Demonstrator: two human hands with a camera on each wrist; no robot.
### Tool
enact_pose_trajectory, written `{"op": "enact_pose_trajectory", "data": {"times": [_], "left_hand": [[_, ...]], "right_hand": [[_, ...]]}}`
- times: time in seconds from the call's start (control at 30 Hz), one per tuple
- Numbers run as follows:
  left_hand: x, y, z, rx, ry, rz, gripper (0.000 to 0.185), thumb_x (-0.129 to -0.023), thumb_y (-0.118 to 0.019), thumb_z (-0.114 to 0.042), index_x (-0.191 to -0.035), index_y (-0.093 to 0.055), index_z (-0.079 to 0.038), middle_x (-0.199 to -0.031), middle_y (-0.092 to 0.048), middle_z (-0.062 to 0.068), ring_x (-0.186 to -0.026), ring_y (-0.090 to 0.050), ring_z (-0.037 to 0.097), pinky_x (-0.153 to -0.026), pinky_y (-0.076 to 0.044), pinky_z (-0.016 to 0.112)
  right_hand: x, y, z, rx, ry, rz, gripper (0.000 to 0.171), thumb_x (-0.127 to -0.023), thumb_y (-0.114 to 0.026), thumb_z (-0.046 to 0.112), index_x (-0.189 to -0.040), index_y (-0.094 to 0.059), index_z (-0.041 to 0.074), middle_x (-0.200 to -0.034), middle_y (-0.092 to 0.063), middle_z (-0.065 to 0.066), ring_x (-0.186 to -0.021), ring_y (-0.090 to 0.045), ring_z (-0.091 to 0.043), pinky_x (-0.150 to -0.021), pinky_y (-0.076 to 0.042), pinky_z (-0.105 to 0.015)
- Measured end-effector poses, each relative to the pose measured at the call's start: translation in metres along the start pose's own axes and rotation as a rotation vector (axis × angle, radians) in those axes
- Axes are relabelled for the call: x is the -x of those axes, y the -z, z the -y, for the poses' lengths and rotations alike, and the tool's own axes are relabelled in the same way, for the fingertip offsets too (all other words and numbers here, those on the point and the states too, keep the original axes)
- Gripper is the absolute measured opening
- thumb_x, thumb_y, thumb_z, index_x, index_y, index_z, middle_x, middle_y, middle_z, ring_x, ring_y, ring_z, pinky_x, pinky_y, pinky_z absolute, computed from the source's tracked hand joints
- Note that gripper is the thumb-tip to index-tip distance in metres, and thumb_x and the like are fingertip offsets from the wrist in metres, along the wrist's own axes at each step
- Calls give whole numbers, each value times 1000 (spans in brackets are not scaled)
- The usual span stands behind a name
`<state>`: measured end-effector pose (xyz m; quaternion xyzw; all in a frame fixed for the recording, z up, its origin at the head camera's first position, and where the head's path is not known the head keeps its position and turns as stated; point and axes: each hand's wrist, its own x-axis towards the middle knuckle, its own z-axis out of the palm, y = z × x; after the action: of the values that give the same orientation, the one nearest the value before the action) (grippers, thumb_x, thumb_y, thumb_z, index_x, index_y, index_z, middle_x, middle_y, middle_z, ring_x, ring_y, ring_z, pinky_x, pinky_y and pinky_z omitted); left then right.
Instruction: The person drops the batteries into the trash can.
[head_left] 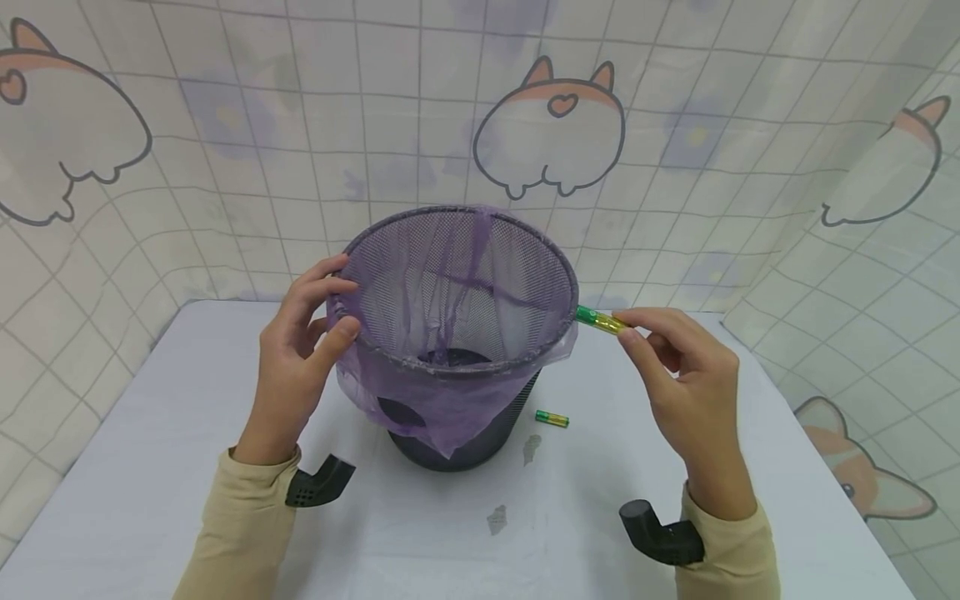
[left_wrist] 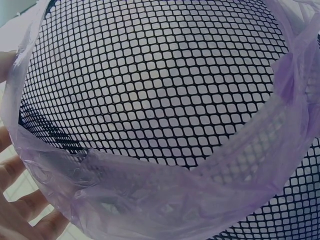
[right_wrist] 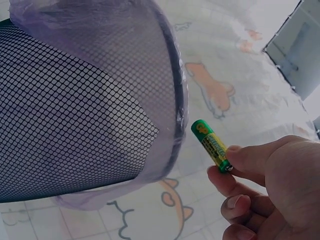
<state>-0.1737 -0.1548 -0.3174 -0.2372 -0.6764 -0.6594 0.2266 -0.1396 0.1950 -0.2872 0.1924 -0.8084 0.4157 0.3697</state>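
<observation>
Now pinching a green-and-gold battery (head_left: 600, 320) by its tail end in the right hand (head_left: 690, 392), centre-right of frame beside the mesh bin (head_left: 465, 333) rim — light, rigid, slick, best nipped mid-barrel — left hand (head_left: 300, 358) curled over the lined edge.

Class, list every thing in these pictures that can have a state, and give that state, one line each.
mesh bin: upright on table, lined
purple bag: folded over rim
held battery: pinched, at the bin's rim
second battery: lying on table
left hand: gripping the rim
right hand: pinching held battery
</observation>
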Motion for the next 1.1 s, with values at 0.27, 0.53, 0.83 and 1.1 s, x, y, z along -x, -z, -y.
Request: {"op": "enact_pose_trajectory", "data": {"times": [0.27,0.53,0.83,1.1], "left_hand": [[0,-1,0,-9,0,-1,34,-89,-60,2,-124,-57,1,-148,-44,10,-139,-39,23,-93,-43,20],[0,-1,-1,-5,-1,-3,34,-89,-59,2,-124,-57,1,-148,-43,10,-139,-38,24,-92,-43,19],[0,-1,-2,-7,5,-6,34,-90,-60,1,-123,-58,1,-148,-44,9,-139,-39,25,-91,-44,20],[0,-1,-2,-5,13,-2,34,-89,-59,1,-123,-57,2,-148,-43,9,-139,-38,25,-92,-44,21]], "right_hand": [[-5,-4,3,-28,-3,18,18,-86,-68,0,-103,-73,4,-88,-66,-1,-68,-44,-4,-59,-36,-14],[-10,-8,4,-38,-7,41,18,-86,-68,0,-103,-74,4,-88,-67,-4,-68,-44,-5,-59,-37,-14],[-14,-12,6,-24,31,72,19,-87,-67,0,-104,-73,3,-86,-66,-7,-66,-41,-5,-57,-33,-15],[-17,-15,8,-24,34,88,19,-86,-68,-1,-104,-73,3,-87,-66,-6,-65,-41,-5,-57,-33,-16]]}}
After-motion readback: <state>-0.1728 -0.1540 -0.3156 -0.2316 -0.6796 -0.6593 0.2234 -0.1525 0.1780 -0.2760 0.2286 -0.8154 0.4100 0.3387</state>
